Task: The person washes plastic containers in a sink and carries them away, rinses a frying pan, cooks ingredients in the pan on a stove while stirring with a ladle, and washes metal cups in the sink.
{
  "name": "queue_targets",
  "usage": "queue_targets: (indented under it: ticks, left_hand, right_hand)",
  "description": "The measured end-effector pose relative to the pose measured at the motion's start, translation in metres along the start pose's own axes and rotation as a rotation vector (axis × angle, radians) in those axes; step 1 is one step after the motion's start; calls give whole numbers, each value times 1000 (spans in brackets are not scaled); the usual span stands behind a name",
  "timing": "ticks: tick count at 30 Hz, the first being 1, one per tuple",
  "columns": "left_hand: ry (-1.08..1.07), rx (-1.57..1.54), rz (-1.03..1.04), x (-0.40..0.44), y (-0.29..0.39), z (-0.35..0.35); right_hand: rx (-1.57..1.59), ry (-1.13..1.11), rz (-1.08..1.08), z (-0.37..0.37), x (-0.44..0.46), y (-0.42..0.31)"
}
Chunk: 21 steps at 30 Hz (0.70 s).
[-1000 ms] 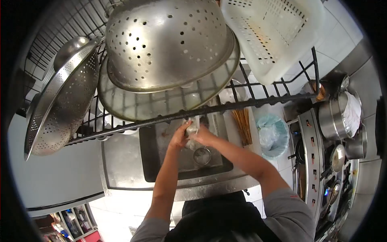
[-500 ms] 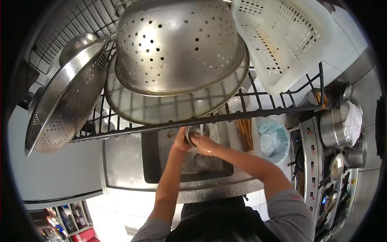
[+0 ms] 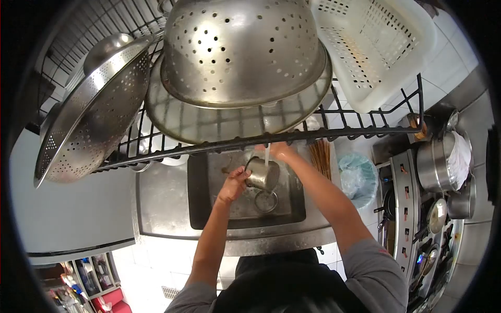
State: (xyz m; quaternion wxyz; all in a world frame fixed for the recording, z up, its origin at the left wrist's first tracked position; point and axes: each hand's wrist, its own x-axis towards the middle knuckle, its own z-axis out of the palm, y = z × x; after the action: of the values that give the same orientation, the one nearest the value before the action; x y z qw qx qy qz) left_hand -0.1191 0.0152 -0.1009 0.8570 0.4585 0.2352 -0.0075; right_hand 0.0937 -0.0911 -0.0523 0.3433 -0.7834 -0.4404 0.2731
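Note:
My left hand (image 3: 235, 183) grips a metal cup (image 3: 264, 175), which is tilted over the sink (image 3: 209, 208) with its round base toward me. A stream of water (image 3: 267, 153) falls onto the cup. Just beyond the cup is my right hand (image 3: 281, 151), close to the running water and apart from the cup. The rack edge partly covers it, and its fingers do not show clearly. A round metal ring (image 3: 266, 201) lies on the sink floor below the cup.
Overhead, a black wire rack (image 3: 224, 143) holds a large colander (image 3: 240, 57), a tilted strainer (image 3: 94, 112) and a white plastic basket (image 3: 360, 57). Thin sticks (image 3: 320, 159) stand right of the sink, beside a lined bin (image 3: 357, 180). A stove (image 3: 404, 208) with pots is at far right.
The cup has tilted over and come lower in the sink. My right hand has left the cup and moved away to its far side. The left hand still holds it.

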Motion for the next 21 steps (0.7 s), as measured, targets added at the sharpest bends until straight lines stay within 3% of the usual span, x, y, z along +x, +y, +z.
queue_targets:
  ticks: [2, 4, 7, 8, 10, 12, 13, 14, 16, 17, 19, 20, 21]
  left_hand:
    - [53, -198, 131, -11, -8, 12]
    - [64, -202, 167, -14, 0, 35]
    - [-27, 9, 227, -10, -15, 19]
    - [-22, 7, 214, -13, -20, 22]
    - [31, 34, 356, -6, -9, 42]
    - [-70, 22, 297, 2, -17, 16]
    - [-23, 64, 285, -3, -22, 17]
    - [21, 107, 265, -8, -27, 19]
    - [31, 234, 255, -33, 0, 46]
    - [54, 102, 231, -41, 2, 49]
    - [81, -31, 232, -42, 13, 60]
    - [181, -370, 286, -40, 15, 72]
    - [276, -708, 334, -36, 15, 80]
  right_hand:
    - [214, -111, 249, -2, -24, -25]
    - [-184, 310, -564, 69, -61, -19]
    - [-132, 278, -380, 55, -60, -27]
    - [-43, 103, -8, 41, -56, -37]
    - [-90, 418, -122, 57, -53, -42]
    - [-375, 473, -468, 64, -77, -55]
    - [-326, 492, -448, 70, -77, -44]
    - [-422, 313, -128, 66, -65, -36]
    - [-47, -169, 372, 22, -32, -22]
    - [-35, -167, 379, 19, -39, -13]
    - [1069, -37, 607, 14, -35, 5]
    - [1065, -46, 601, 26, -31, 8]
    - [1127, 108, 575, 51, -33, 10]
